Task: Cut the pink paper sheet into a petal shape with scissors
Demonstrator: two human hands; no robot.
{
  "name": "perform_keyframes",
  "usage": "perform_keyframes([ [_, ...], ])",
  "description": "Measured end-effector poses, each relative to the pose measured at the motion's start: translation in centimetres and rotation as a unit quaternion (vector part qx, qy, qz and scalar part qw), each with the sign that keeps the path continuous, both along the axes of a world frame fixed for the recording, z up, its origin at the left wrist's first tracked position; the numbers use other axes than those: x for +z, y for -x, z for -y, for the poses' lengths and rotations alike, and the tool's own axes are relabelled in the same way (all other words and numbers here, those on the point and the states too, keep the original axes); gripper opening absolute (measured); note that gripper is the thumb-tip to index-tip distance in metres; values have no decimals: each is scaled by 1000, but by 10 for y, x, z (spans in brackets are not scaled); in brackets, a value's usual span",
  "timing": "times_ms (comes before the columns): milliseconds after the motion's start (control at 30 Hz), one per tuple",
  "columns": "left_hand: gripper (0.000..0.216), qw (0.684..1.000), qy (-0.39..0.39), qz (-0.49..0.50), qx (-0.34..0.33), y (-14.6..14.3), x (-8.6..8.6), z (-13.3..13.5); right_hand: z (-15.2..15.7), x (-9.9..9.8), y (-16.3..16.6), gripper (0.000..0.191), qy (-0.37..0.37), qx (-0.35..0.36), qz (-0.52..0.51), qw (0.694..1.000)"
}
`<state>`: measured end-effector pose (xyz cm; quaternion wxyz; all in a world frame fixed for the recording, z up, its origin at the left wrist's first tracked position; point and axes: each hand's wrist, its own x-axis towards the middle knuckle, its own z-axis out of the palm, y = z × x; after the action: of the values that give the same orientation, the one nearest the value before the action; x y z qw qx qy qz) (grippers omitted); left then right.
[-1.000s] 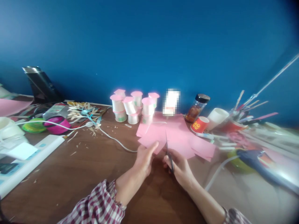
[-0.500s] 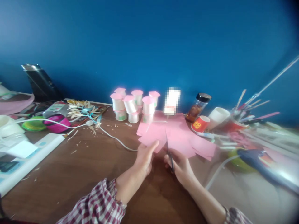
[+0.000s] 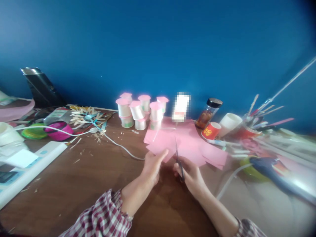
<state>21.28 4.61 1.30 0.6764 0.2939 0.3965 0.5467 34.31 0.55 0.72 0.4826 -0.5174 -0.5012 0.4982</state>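
My left hand (image 3: 153,166) grips a pink sheet of paper (image 3: 161,144) by its near edge, thumb on top. In my right hand (image 3: 189,172) is a pair of dark-handled scissors (image 3: 181,168), fingers wrapped round the handles. Their thin blades point away from me and lie at the right edge of the held sheet. Whether the blades are apart is hard to make out. More pink paper (image 3: 191,154) lies spread on the table beneath and beyond both hands. Behind it, to the left, stand several white paper cups (image 3: 156,113) stacked in pairs with pink paper tops.
A bright pixelated screen (image 3: 181,107) stands behind the paper. To the right are a dark-lidded jar (image 3: 208,113), a red cup (image 3: 211,130), a white cup (image 3: 230,124) and a blue glue gun (image 3: 266,166). Leftward lie a white cable (image 3: 123,149), tape rolls (image 3: 59,131) and a power strip (image 3: 46,158).
The view has shifted very slightly. Both hands, the scissors and the held paper stay in nearly the same place.
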Motion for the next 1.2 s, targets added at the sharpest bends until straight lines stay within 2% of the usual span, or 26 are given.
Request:
perform_keyframes([
  [233,36,1000,17,-2,26,1,-1,-1,0,3,-1,42,-8,5,6,1000],
  [867,39,1000,16,-5,21,0,0,-2,-1,-2,-3,36,-26,1,33,999],
  [1200,32,1000,10,-22,12,0,-4,-3,-1,-4,-4,36,-24,-2,51,998],
])
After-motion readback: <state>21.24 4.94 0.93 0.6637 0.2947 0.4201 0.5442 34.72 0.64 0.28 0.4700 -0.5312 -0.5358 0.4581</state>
